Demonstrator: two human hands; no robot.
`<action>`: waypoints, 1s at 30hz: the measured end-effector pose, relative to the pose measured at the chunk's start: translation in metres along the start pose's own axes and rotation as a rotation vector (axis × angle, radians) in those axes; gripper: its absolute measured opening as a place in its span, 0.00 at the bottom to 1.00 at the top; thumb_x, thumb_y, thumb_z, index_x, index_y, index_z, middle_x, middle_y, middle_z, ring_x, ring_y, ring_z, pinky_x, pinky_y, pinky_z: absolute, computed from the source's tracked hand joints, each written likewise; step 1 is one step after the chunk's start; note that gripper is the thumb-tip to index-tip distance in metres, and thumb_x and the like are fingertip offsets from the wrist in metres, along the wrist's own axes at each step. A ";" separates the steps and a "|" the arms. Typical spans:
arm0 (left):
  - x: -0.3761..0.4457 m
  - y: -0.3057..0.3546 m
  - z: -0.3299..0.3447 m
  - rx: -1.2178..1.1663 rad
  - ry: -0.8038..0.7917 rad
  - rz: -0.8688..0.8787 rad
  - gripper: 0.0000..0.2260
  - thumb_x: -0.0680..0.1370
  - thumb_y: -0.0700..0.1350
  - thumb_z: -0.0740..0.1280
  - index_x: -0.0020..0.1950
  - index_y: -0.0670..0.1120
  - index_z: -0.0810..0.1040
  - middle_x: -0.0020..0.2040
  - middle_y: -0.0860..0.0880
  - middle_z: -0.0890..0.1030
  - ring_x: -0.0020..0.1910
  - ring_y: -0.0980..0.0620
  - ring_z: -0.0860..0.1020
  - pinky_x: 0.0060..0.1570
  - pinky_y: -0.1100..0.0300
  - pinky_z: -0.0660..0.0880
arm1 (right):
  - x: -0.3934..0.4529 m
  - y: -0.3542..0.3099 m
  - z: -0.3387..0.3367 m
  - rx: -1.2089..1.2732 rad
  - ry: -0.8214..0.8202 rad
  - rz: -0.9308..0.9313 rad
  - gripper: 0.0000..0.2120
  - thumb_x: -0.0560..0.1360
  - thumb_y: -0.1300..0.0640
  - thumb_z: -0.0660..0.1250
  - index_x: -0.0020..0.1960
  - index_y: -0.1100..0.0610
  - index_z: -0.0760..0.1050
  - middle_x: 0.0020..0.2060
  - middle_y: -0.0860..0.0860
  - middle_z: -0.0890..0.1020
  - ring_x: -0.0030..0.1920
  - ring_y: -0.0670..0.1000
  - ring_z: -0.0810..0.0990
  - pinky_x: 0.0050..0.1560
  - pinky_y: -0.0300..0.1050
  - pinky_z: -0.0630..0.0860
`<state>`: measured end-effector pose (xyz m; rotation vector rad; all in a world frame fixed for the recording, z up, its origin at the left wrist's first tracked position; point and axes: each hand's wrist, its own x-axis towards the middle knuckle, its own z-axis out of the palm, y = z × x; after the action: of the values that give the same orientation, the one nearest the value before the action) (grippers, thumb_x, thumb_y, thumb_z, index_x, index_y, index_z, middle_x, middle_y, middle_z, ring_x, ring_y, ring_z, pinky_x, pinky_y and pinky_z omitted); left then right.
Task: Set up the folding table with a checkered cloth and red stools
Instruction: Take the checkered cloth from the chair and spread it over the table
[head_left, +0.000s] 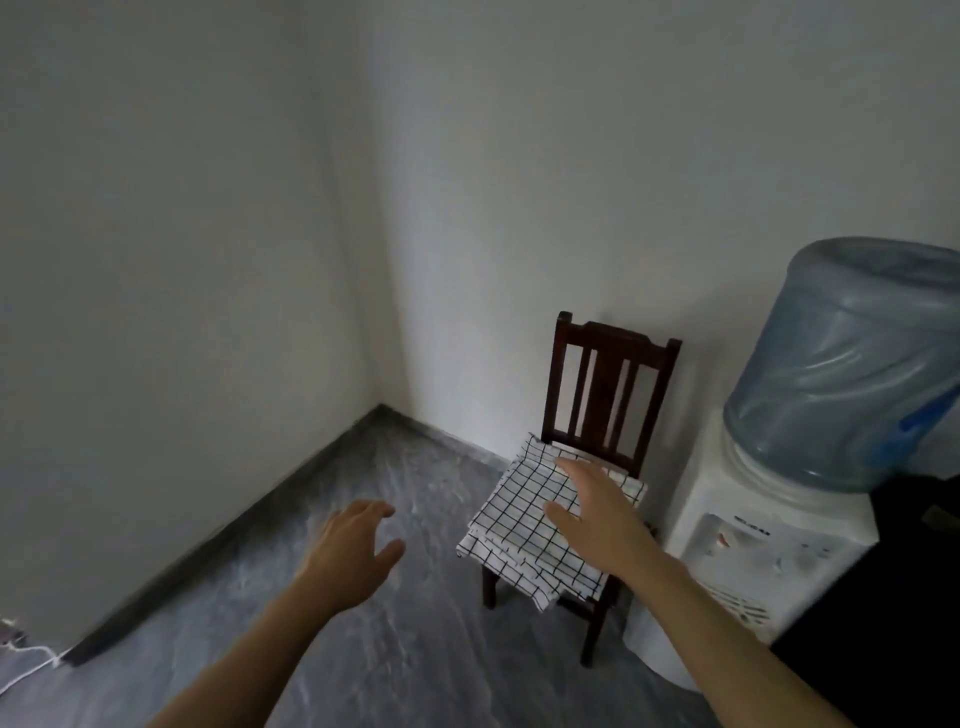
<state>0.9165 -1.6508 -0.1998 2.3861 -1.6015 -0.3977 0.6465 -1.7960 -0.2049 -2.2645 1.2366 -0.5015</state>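
Still empty, both hands (597, 514) reached open-fingered; the folded cloth (524, 525) overhung the chair (608, 379) seat's front edge and could slide off if grabbed one-handed

A folded checkered cloth (524, 525) lies on the seat of a dark wooden chair (608, 384) beside a water dispenser (769, 551). The right hand (597, 514) reaches over the cloth, fingers straight; the left hand (353, 551) hangs over the grey floor (322, 649), fingers loosely spread.
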 end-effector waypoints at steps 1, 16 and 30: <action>0.015 0.003 -0.004 0.018 -0.014 0.007 0.24 0.79 0.57 0.63 0.72 0.51 0.67 0.73 0.50 0.68 0.71 0.50 0.66 0.70 0.55 0.63 | 0.014 0.002 0.000 0.001 -0.002 0.007 0.31 0.79 0.45 0.63 0.78 0.50 0.57 0.76 0.49 0.62 0.76 0.49 0.58 0.76 0.51 0.58; 0.219 -0.013 0.042 -0.026 -0.131 0.182 0.19 0.78 0.52 0.66 0.69 0.49 0.72 0.69 0.49 0.72 0.67 0.49 0.69 0.67 0.57 0.63 | 0.112 0.078 0.053 -0.103 -0.103 0.335 0.31 0.79 0.46 0.63 0.78 0.51 0.57 0.76 0.50 0.63 0.75 0.51 0.60 0.74 0.50 0.62; 0.374 -0.064 0.179 -0.098 -0.358 0.400 0.14 0.79 0.48 0.64 0.64 0.49 0.75 0.62 0.49 0.76 0.60 0.52 0.72 0.58 0.60 0.69 | 0.159 0.126 0.174 -0.151 -0.140 0.655 0.28 0.80 0.48 0.62 0.77 0.51 0.58 0.75 0.49 0.64 0.75 0.49 0.61 0.73 0.45 0.61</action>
<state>1.0442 -1.9827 -0.4234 1.9333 -2.0978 -0.8300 0.7387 -1.9449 -0.4067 -1.8080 1.8676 -0.0045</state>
